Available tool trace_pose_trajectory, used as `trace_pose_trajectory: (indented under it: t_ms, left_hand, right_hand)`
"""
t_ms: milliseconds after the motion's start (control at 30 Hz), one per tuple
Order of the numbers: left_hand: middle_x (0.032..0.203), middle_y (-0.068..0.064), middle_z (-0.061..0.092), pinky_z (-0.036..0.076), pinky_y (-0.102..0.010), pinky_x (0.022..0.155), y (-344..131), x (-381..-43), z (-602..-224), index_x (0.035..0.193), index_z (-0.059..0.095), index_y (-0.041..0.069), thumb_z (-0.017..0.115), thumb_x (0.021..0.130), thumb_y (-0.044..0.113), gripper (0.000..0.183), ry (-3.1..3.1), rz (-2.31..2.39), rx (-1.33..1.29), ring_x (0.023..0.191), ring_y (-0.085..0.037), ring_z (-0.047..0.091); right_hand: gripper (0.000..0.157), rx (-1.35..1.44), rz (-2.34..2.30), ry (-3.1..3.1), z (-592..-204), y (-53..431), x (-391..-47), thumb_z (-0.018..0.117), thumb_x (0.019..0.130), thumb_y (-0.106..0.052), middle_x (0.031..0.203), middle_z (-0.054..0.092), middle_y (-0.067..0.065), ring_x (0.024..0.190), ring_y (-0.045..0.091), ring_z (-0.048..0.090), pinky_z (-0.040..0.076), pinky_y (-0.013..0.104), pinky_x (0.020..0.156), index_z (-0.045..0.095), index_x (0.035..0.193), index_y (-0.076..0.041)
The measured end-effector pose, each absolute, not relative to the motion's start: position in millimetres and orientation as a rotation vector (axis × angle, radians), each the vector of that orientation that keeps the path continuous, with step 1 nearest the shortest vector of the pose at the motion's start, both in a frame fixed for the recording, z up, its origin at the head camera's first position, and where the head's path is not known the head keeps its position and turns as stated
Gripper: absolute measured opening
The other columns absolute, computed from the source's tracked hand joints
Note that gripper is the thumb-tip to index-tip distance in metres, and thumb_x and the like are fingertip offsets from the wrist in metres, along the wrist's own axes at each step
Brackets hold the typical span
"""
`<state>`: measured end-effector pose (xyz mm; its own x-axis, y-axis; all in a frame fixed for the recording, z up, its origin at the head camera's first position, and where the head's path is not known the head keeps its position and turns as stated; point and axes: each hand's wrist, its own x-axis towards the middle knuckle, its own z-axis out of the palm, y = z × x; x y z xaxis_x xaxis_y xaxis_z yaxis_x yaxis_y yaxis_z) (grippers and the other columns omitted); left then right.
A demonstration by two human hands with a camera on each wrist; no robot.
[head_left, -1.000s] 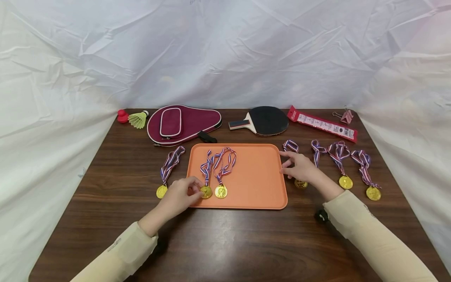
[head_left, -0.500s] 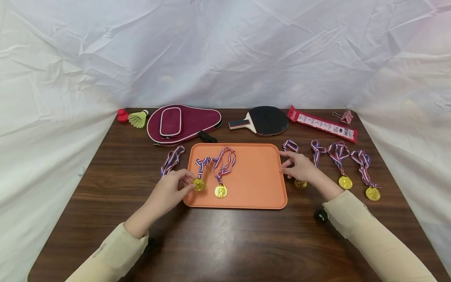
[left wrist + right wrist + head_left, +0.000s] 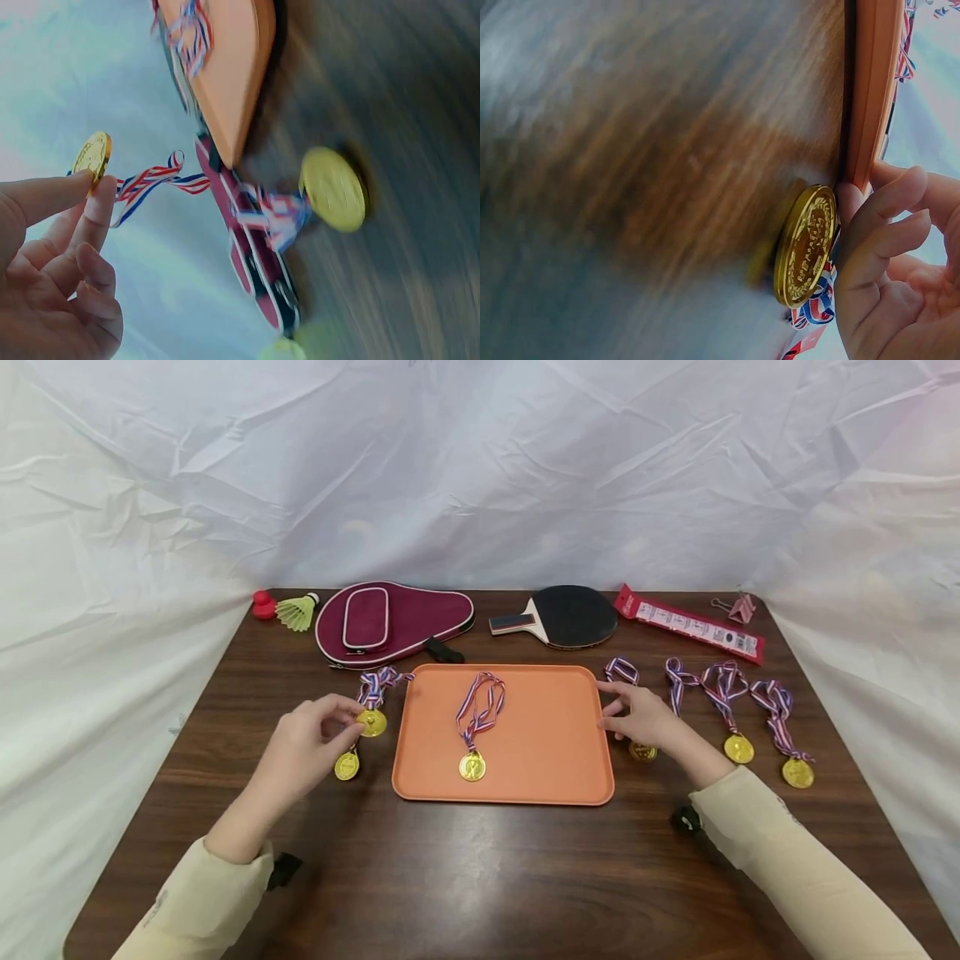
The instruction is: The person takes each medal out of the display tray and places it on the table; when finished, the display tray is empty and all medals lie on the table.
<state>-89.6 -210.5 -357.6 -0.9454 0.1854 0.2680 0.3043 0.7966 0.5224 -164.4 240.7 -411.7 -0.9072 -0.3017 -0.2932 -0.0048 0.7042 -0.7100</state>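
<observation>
Thumb and fingertips of my left hand [image 3: 303, 745] pinch the rim of a gold medal [image 3: 371, 722], held up left of the orange tray [image 3: 551, 735]. Its striped ribbon trails behind it, and the left wrist view shows the pinched medal [image 3: 93, 156] clearly. Below it on the table lies another gold medal [image 3: 347, 766], its ribbon partly covered. One medal [image 3: 472, 766] with a looped ribbon rests on the tray. My right hand [image 3: 637, 717] touches the tray's right edge with its fingertips. Close beside that hand is a gold medal [image 3: 806, 247], partly hidden by it in the head view.
Several ribboned medals lie right of the tray, including a far-right medal [image 3: 797, 772]. Along the back are a red object [image 3: 263, 604], a shuttlecock [image 3: 297, 612], a maroon paddle case [image 3: 420, 614], a table tennis bat [image 3: 573, 617], a red packet [image 3: 693, 628] and a pink clip [image 3: 741, 608].
My left hand has lifted the pinched medal off the tray and carried it left, its ribbon trailing. One medal stays on the tray. My right hand has held its place.
</observation>
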Motion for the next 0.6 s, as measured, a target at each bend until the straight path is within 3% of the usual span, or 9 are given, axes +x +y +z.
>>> trace_pose_trajectory:
  t_ms: [600]
  left_hand:
    - [0.077, 0.000, 0.062, 0.039, -0.023, 0.053, -297, -96, -372, 0.095, 0.062, 0.012, 0.065, 0.082, 0.021, 0.016, -2.866, -0.775, -0.227, 0.063, -0.013, 0.053]
  right_hand:
    - [0.065, -0.222, -1.035, 2.518, -411, 240, -165, 0.065, 0.082, -0.014, 0.090, 0.063, 0.009, 0.061, 0.019, 0.058, 0.046, 0.033, 0.060, 0.033, 0.138, -0.010]
